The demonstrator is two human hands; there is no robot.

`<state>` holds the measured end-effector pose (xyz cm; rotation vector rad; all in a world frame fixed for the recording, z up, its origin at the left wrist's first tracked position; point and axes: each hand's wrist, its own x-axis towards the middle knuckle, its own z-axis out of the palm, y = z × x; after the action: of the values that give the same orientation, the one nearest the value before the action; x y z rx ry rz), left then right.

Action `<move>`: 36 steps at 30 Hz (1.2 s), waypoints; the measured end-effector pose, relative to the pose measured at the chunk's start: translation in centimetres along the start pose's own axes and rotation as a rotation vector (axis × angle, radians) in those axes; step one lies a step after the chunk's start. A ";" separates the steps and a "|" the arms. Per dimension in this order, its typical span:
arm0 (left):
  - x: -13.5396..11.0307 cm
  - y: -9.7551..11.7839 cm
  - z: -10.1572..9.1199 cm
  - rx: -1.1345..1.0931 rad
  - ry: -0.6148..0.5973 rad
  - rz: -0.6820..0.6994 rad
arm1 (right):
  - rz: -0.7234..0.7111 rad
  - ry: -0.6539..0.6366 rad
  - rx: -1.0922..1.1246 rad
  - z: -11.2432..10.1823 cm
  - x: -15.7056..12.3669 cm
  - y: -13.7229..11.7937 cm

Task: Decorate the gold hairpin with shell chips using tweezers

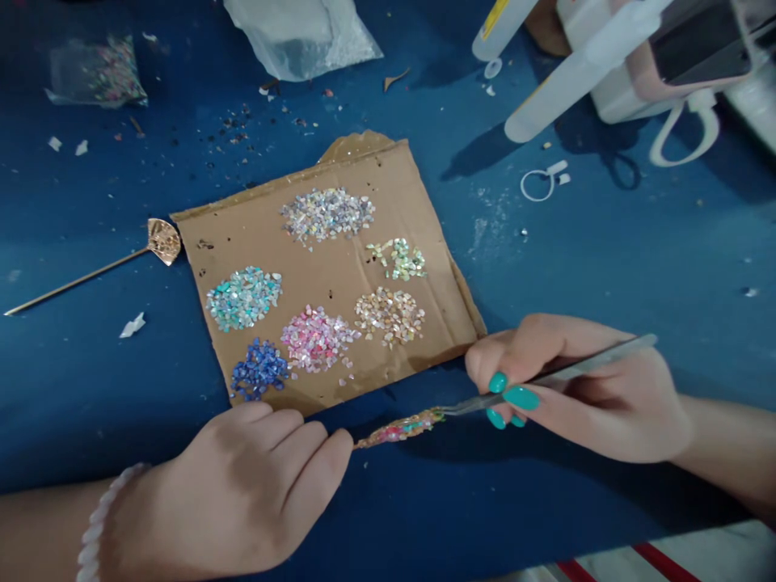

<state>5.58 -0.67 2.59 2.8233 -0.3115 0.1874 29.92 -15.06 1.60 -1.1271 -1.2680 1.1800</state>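
Observation:
My left hand point(242, 485) is closed, back of the hand up, around the hidden stem of a gold hair stick. Its head point(403, 428), tilted nearly edge-on, juts out past the fingertips and carries pink, teal and green chips. In my right hand point(582, 388), pinched between thumb and fingers, is a pair of metal tweezers point(567, 372). The tweezer tips meet the right end of the ornament's head; whether a chip is between them I cannot make out. Beyond both hands lies a cardboard sheet point(315, 275) with blue point(260, 369), pink point(316, 338), turquoise point(244, 297), beige point(390, 315), green point(405, 260) and silvery chips point(327, 214) in separate piles.
Left of the cardboard rests another gold hair stick point(162, 241) with a fan-shaped head. Plastic bags point(303, 36) lie at the back. Two translucent tubes point(575, 77), a white ring-shaped piece point(537, 185) and a pale device point(697, 56) occupy the back right. Scraps dot the blue table point(606, 267).

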 end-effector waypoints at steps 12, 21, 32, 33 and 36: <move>0.1 0.0 -0.2 -0.008 0.023 -0.010 | -0.103 -0.038 -0.172 -1.1 0.1 -0.1; -0.3 0.1 -0.3 -0.007 0.016 -0.021 | -0.055 -0.043 -0.131 -1.0 0.0 -0.1; -0.1 0.1 -0.3 -0.016 0.007 -0.029 | -0.051 -0.018 -0.161 -0.9 0.0 0.1; -0.1 0.1 -0.3 -0.015 0.007 -0.026 | -0.048 -0.014 -0.163 -0.8 -0.1 0.1; -0.2 0.1 -0.3 -0.010 0.009 -0.027 | -0.043 -0.006 -0.151 -0.8 0.0 0.0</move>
<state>5.37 -0.67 2.85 2.8142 -0.2720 0.1919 30.74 -15.07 1.57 -1.2004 -1.3981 1.0704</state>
